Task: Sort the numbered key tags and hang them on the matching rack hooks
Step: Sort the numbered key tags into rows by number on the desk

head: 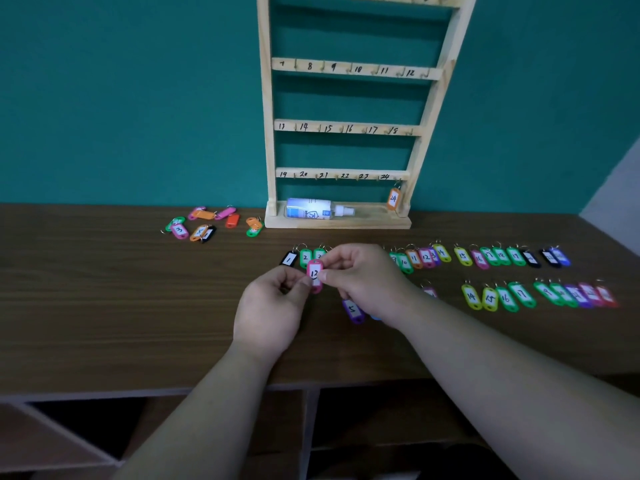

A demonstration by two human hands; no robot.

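Note:
A pink key tag marked 12 (314, 274) is held upright above the brown table (104, 306), pinched between my left hand (273, 306) and my right hand (363, 275). Behind it stands the wooden rack (346, 126) with numbered hooks; an orange tag 24 (393, 199) hangs on its bottom right hook. Two rows of sorted tags lie to the right: a far row (485, 256) and a near row (519, 296). A black tag 1 (288, 259) and a green tag 2 (305, 257) lie just behind my hands. A purple tag 5 (353, 310) lies under my right wrist.
A loose pile of unsorted tags (207, 223) lies at the left of the rack's base. A clear spray bottle (315, 208) lies on the rack's foot. The table's front edge (138, 389) runs above open shelf compartments. A teal wall stands behind.

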